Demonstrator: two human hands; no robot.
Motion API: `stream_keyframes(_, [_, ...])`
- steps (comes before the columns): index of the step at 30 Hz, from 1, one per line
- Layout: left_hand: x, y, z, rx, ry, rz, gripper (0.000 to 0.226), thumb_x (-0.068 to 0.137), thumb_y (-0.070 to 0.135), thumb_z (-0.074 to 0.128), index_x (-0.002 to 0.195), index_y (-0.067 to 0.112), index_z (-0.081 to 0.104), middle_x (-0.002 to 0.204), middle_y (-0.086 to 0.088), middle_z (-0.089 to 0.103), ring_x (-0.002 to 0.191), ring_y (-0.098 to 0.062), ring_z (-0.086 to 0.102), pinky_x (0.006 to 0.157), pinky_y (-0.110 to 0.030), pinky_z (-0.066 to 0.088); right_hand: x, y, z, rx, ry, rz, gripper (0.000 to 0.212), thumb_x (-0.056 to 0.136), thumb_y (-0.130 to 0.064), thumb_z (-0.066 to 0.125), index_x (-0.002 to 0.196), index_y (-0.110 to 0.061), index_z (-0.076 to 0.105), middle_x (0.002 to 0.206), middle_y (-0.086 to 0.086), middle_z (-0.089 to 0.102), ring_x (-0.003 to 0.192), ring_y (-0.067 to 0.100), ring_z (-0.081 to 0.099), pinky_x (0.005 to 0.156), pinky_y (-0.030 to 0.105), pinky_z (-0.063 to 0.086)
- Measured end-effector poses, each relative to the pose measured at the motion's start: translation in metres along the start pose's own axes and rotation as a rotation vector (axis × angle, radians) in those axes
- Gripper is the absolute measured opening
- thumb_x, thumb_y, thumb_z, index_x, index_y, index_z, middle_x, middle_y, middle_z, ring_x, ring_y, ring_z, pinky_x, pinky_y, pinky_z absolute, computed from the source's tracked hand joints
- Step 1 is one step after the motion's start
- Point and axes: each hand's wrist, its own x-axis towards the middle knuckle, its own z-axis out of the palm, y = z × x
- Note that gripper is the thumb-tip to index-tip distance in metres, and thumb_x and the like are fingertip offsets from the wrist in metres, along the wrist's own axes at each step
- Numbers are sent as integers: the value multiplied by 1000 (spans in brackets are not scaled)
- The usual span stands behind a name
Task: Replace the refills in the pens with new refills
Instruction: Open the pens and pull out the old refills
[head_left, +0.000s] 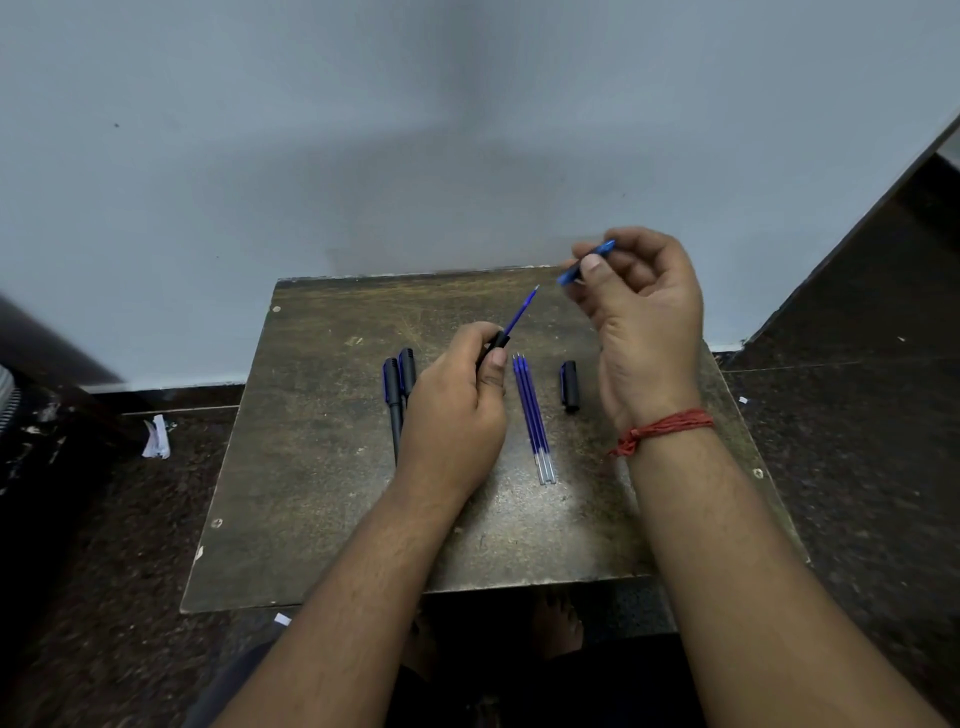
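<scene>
No text, label, brand or number is showing legibly anywhere. The pens (399, 395) lying on the counter (322, 467) are carrying no readable print, nor is the loose cap (570, 386).

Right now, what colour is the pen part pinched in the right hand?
Blue. The right hand pinches a blue pen front section, clearest in the head view.

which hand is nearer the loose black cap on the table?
Right. The right hand hovers just above and beside the black cap, holding the blue front piece. The left hand, gripping the pen barrel, sits beyond the spare refills.
</scene>
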Motion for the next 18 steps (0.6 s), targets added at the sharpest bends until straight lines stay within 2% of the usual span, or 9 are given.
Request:
stream_keyframes(5, [0,0,0,-42,13,-13,23,104,24,44,122,23,57,76,4,59,72,-17,60,66,-45,52,4,-1,-6,-5,108,-28,19,90,6,62,100,-10,56,90,12,68,73,20,69,80,40,59])
stream_keyframes(7, [1,0,0,-52,30,-16,23,104,23,44,123,22,57,76,4,59,71,-19,59,67,-46,51,7,-1,-12,-226,114,-44,18,88,-1,66,96,-15,58,85,7,64,73,23,69,77,43,60])
stream_keyframes(9, [2,-1,0,-60,50,-30,22,105,21,44,122,21,58,76,3,58,71,-19,58,66,-46,51,11,-3,-18,-621,14,-23,18,85,-10,69,91,-24,60,84,1,63,79,26,69,79,44,59])
stream_keyframes(11, [2,-2,-1,-64,65,-50,22,105,20,45,122,21,58,77,4,58,72,-17,58,67,-44,51,11,-5,-22,-1018,-142,59,14,85,-13,69,92,-23,61,90,1,64,87,23,66,80,35,55])
stream_keyframes(13, [3,-3,-2,-60,73,-49,22,105,21,44,122,21,58,77,6,58,72,-16,58,67,-44,51,8,-5,-24,-1296,-237,102,14,86,-9,64,96,-17,61,100,4,65,96,24,61,80,29,47])
stream_keyframes(18, [3,-4,-1,-50,79,-45,23,102,26,43,121,24,57,76,7,58,73,-17,60,68,-45,52,4,-5,-22,-1480,-281,219,17,85,-2,56,97,-14,57,102,7,58,92,24,52,74,29,40])
